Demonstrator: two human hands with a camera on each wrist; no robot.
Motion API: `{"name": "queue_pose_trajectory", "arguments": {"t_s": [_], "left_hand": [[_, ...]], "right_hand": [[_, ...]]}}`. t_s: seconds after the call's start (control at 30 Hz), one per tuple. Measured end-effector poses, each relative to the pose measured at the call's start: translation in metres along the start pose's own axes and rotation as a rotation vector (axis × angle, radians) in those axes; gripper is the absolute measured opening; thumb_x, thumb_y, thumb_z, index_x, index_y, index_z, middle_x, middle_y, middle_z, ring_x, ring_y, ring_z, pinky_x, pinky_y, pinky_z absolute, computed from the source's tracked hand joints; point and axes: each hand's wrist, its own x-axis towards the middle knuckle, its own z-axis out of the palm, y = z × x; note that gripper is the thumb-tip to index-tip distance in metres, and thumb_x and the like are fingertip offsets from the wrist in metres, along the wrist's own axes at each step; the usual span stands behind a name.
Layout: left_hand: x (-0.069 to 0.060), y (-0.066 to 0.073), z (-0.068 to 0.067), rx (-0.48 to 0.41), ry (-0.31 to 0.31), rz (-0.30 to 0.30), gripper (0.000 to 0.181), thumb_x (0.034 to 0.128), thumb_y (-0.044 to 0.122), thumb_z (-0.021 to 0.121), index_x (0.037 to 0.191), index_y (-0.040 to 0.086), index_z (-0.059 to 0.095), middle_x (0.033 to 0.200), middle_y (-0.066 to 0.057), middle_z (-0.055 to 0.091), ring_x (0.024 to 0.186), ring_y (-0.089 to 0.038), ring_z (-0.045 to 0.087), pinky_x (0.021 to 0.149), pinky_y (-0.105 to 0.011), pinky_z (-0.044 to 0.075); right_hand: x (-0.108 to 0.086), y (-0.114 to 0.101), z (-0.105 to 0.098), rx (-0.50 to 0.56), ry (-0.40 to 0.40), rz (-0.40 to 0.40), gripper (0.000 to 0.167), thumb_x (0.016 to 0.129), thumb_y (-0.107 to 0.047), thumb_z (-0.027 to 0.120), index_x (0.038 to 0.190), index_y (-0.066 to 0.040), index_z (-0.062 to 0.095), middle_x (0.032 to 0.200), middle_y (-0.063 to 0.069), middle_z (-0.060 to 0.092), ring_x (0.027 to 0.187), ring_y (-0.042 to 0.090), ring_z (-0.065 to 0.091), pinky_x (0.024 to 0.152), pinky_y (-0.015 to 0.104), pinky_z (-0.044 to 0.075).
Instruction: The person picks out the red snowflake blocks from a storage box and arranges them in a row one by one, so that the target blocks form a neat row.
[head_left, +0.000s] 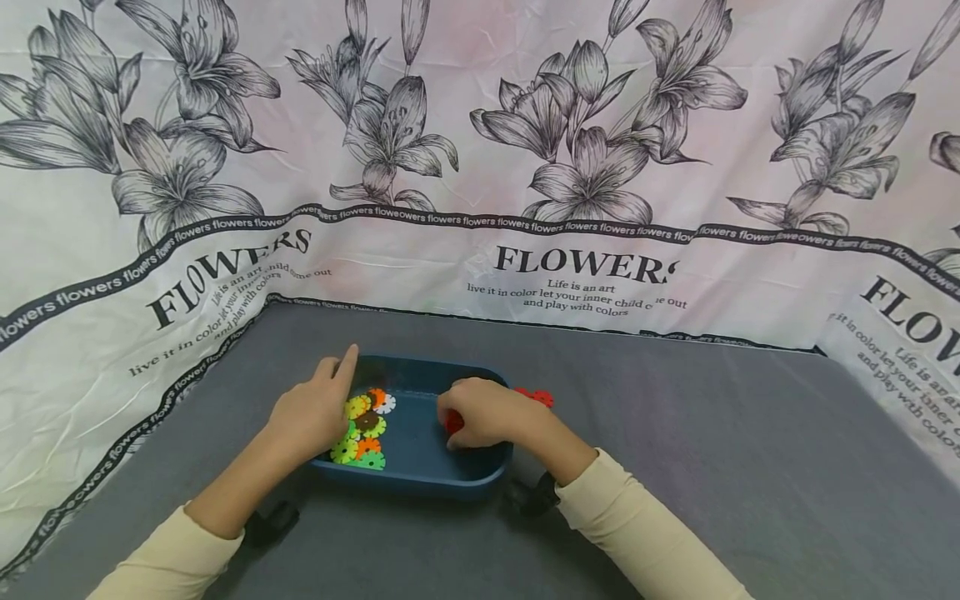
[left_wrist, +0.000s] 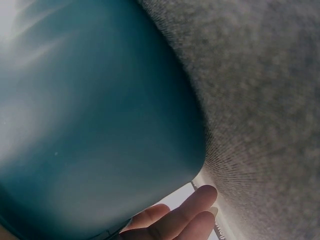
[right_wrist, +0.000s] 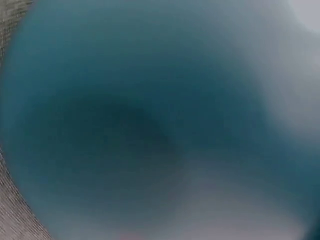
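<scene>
The red piece (head_left: 453, 422) is inside the basin (head_left: 423, 481), toward its right end, and your right hand (head_left: 482, 412) pinches it with curled fingers; its outline is mostly hidden. Your left hand (head_left: 315, 412) lies over the basin's left end, index finger straight toward the far left corner and other fingers along the outer wall; it grasps none of the pieces.

Along the basin's left end, you have a cluster of notched, flower-shaped discs (head_left: 367, 426), flat and overlapping, in yellow, green, orange, white and brown. From them to your right hand, the basin's blue floor gives you open room. The basin is a smooth, glossy rounded rectangle with a thin rim and curved corners; it fills most of the blurred right wrist view.

Just past the basin's far right corner, more red pieces (head_left: 536, 397) with scalloped edges lie on the surface (head_left: 712, 458), partly behind your right wrist. That gray, finely textured surface spreads widest toward its right edge. Pale cloth (head_left: 450, 267), creased and printed with flowers and lettering, rises along its far, left and right edges.
</scene>
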Motion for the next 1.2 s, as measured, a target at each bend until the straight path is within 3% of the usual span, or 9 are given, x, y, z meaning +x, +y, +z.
{"name": "queue_pose_trajectory", "arguments": {"t_s": [0.1,0.2,0.43,0.87,1.2], "left_hand": [[0.0001,0.0000,0.0004,-0.001,0.000,-0.001,0.080,0.0881,-0.003,0.059,0.158,-0.001,0.019,0.142,-0.034,0.040,0.050,-0.023,0.044,0.045,-0.034,0.034],[0.0000,0.0002,0.0000,-0.001,-0.001,-0.001,0.080,0.0879,-0.003,0.059,0.157,-0.002,0.020,0.142,-0.034,0.040,0.051,-0.023,0.045,0.046,-0.034,0.035],[0.0003,0.0006,-0.0005,-0.003,-0.006,-0.002,0.081,0.0878,-0.003,0.060,0.157,-0.002,0.020,0.142,-0.034,0.040,0.051,-0.023,0.045,0.046,-0.033,0.036],[-0.0005,0.0028,-0.0020,0.007,0.005,-0.007,0.078,0.0895,-0.001,0.061,0.157,-0.002,0.022,0.141,-0.033,0.041,0.052,-0.023,0.047,0.046,-0.034,0.038],[0.0007,0.0015,-0.0001,0.010,0.011,-0.004,0.078,0.0900,-0.001,0.061,0.157,-0.002,0.022,0.140,-0.033,0.042,0.051,-0.022,0.046,0.046,-0.034,0.038]], "right_hand": [[-0.0006,0.0010,-0.0015,0.028,-0.007,-0.024,0.011,0.091,-0.020,0.075,0.096,-0.011,0.071,0.086,-0.003,0.061,0.079,0.014,0.053,0.068,0.027,0.046],[-0.0001,0.0017,0.0008,0.044,0.043,-0.033,0.005,0.095,-0.014,0.069,0.095,-0.010,0.073,0.087,-0.002,0.065,0.077,0.013,0.055,0.068,0.026,0.048],[0.0007,0.0011,0.0015,0.075,0.148,-0.067,0.010,0.094,-0.004,0.067,0.089,-0.011,0.074,0.087,0.000,0.069,0.073,0.014,0.057,0.067,0.026,0.050],[0.0023,0.0063,0.0002,0.168,0.157,-0.091,0.010,0.097,-0.007,0.063,0.095,-0.011,0.073,0.090,-0.002,0.067,0.075,0.013,0.057,0.068,0.027,0.050],[0.0031,0.0080,-0.0001,0.146,0.174,-0.057,0.011,0.097,-0.007,0.063,0.099,-0.011,0.072,0.096,0.000,0.067,0.083,0.015,0.057,0.077,0.029,0.051]]}}
